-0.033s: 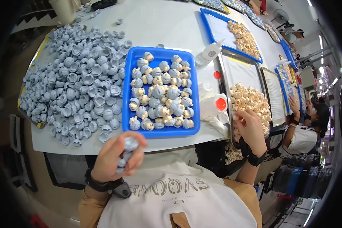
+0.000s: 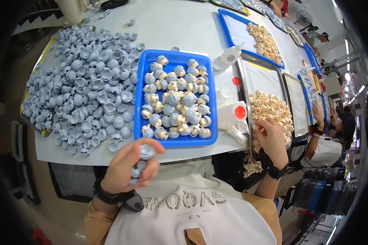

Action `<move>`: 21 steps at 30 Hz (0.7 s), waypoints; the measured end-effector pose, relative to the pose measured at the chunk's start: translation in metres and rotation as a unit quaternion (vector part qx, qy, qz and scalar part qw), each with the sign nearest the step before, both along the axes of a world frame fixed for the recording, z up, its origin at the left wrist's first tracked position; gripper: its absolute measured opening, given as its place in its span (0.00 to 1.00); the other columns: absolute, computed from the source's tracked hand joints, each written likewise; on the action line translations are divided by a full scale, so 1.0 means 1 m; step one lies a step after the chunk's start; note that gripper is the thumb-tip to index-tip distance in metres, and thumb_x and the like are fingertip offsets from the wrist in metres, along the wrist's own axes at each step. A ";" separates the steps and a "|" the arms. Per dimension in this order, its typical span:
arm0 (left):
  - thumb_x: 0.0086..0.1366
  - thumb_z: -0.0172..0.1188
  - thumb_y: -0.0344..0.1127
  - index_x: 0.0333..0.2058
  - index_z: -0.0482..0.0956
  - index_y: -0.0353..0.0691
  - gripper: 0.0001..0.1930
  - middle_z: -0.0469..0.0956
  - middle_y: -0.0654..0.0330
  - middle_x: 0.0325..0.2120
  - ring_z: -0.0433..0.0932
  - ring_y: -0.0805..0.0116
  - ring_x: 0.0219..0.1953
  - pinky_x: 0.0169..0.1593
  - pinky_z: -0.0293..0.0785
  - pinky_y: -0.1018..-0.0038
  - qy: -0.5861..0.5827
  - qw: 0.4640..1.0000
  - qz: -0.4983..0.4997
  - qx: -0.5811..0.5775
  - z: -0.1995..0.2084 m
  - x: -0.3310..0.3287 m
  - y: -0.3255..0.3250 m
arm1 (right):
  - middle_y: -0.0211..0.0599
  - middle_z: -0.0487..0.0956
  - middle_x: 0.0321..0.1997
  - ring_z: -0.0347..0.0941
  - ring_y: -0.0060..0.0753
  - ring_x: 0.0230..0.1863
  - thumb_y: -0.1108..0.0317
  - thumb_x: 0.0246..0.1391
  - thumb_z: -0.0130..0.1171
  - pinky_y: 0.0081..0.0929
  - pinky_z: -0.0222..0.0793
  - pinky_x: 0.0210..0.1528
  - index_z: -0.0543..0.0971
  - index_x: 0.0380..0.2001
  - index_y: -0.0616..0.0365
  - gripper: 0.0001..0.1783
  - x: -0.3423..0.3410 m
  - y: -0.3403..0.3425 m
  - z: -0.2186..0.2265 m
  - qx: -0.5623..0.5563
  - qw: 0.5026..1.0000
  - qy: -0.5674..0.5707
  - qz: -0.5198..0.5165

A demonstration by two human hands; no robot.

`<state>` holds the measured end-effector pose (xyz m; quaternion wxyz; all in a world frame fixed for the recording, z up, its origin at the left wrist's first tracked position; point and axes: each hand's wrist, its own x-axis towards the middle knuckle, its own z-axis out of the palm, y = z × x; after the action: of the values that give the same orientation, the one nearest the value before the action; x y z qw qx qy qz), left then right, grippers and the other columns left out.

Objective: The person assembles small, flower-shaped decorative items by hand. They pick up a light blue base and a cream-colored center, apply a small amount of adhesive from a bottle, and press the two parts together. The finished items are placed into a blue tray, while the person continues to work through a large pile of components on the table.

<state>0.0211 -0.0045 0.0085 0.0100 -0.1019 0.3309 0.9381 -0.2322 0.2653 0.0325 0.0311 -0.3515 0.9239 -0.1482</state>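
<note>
My left hand (image 2: pixel 129 167) is curled around several blue-grey hair shells (image 2: pixel 147 152), the topmost with its hollow side showing, just off the table's near edge. My right hand (image 2: pixel 272 141) dips to the near left part of a metal tray (image 2: pixel 246 87), beside a heap of cream doll-head pieces (image 2: pixel 272 110). Its thumb and fingers are pinched together; a pale bit shows at the tips, too small to name. Between the hands stands a blue tray (image 2: pixel 214 102) of small doll heads (image 2: pixel 180 85) wearing blue-grey hair.
A big heap of blue-grey shells (image 2: pixel 81 85) covers the table's left. Right of the blue tray stand a white squeeze bottle (image 2: pixel 232 54) and a tub with a red spot (image 2: pixel 233 114). Another blue tray (image 2: pixel 229 30) holds cream pieces farther back. Another person (image 2: pixel 329 143) works at the right.
The view has shifted slightly, so the table things sit a little farther right. My left hand has moved slightly right with the shells; my right hand keeps its pinch at the metal tray.
</note>
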 end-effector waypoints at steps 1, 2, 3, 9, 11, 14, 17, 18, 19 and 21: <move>0.68 0.44 0.50 0.50 0.65 0.31 0.25 0.68 0.62 0.19 0.61 0.80 0.16 0.17 0.57 0.84 0.021 1.000 -0.023 0.000 -0.003 -0.002 0.000 | 0.41 0.72 0.27 0.73 0.38 0.26 0.76 0.42 0.59 0.30 0.69 0.30 0.76 0.32 0.61 0.10 0.001 0.000 0.003 -0.008 1.000 0.005 0.004; 0.68 0.44 0.49 0.51 0.65 0.31 0.25 0.69 0.62 0.19 0.61 0.80 0.16 0.17 0.57 0.84 0.004 0.999 -0.025 -0.034 0.000 -0.004 0.001 | 0.41 0.72 0.27 0.73 0.38 0.25 0.76 0.42 0.59 0.29 0.69 0.30 0.76 0.33 0.62 0.10 0.001 0.001 0.007 -0.013 1.000 0.012 0.006; 0.68 0.43 0.48 0.51 0.65 0.31 0.24 0.69 0.62 0.20 0.61 0.81 0.16 0.17 0.57 0.84 -0.013 0.997 -0.027 -0.069 0.006 -0.005 0.002 | 0.41 0.73 0.27 0.73 0.34 0.25 0.76 0.44 0.59 0.26 0.69 0.30 0.76 0.32 0.64 0.09 0.002 0.004 0.009 -0.013 1.000 0.019 -0.009; 0.67 0.46 0.38 0.54 0.64 0.35 0.20 0.72 0.60 0.28 0.62 0.82 0.19 0.19 0.59 0.85 -0.010 0.999 0.013 -0.036 0.003 -0.009 0.007 | 0.41 0.78 0.31 0.75 0.30 0.28 0.77 0.46 0.59 0.24 0.70 0.29 0.76 0.32 0.66 0.08 0.031 0.000 0.032 -0.160 0.987 -0.006 -0.032; 0.66 0.48 0.38 0.53 0.65 0.33 0.20 0.73 0.57 0.29 0.62 0.81 0.18 0.19 0.60 0.84 -0.035 0.995 -0.021 -0.094 0.005 -0.011 0.007 | 0.42 0.78 0.32 0.76 0.31 0.29 0.78 0.43 0.60 0.24 0.70 0.30 0.77 0.32 0.65 0.09 0.057 -0.017 0.047 -0.257 0.960 -0.076 0.085; 0.67 0.43 0.34 0.55 0.66 0.36 0.19 0.71 0.63 0.30 0.59 0.84 0.20 0.21 0.56 0.86 -0.033 0.980 -0.133 -0.146 0.007 -0.016 0.013 | 0.40 0.78 0.32 0.74 0.34 0.28 0.79 0.38 0.63 0.26 0.69 0.29 0.78 0.36 0.61 0.16 0.082 -0.065 0.041 -0.338 0.863 -0.143 0.347; 0.67 0.42 0.34 0.52 0.67 0.36 0.17 0.70 0.65 0.30 0.59 0.85 0.20 0.21 0.54 0.87 -0.027 0.977 -0.126 -0.167 0.009 -0.013 0.019 | 0.35 0.74 0.31 0.70 0.35 0.26 0.75 0.35 0.65 0.28 0.65 0.27 0.77 0.40 0.61 0.22 0.097 -0.100 0.030 -0.311 0.879 -0.080 0.353; 0.67 0.42 0.34 0.52 0.67 0.36 0.16 0.70 0.65 0.30 0.58 0.85 0.20 0.21 0.54 0.87 -0.024 0.976 -0.129 -0.172 0.009 -0.012 0.020 | 0.34 0.72 0.31 0.69 0.34 0.26 0.75 0.35 0.65 0.28 0.65 0.27 0.76 0.40 0.62 0.23 0.098 -0.104 0.022 -0.313 0.874 -0.081 0.361; 0.67 0.45 0.36 0.50 0.67 0.36 0.16 0.70 0.65 0.33 0.63 0.84 0.24 0.26 0.59 0.86 0.020 0.982 -0.132 -0.131 0.000 -0.009 0.014 | 0.34 0.71 0.31 0.68 0.34 0.26 0.74 0.35 0.66 0.29 0.64 0.27 0.76 0.41 0.62 0.24 0.097 -0.106 0.016 -0.315 0.870 -0.082 0.371; 0.66 0.48 0.38 0.49 0.68 0.36 0.16 0.70 0.65 0.34 0.65 0.83 0.29 0.31 0.62 0.85 0.033 0.978 -0.111 -0.175 0.000 -0.010 0.017 | 0.34 0.70 0.31 0.67 0.34 0.28 0.73 0.36 0.65 0.29 0.64 0.28 0.75 0.42 0.62 0.24 0.100 -0.108 0.009 -0.313 0.868 -0.091 0.375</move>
<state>0.0109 0.0121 0.0089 0.0853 -0.0337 0.4989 0.8618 -0.1318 0.1577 0.0411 0.0563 -0.6479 0.6205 -0.4382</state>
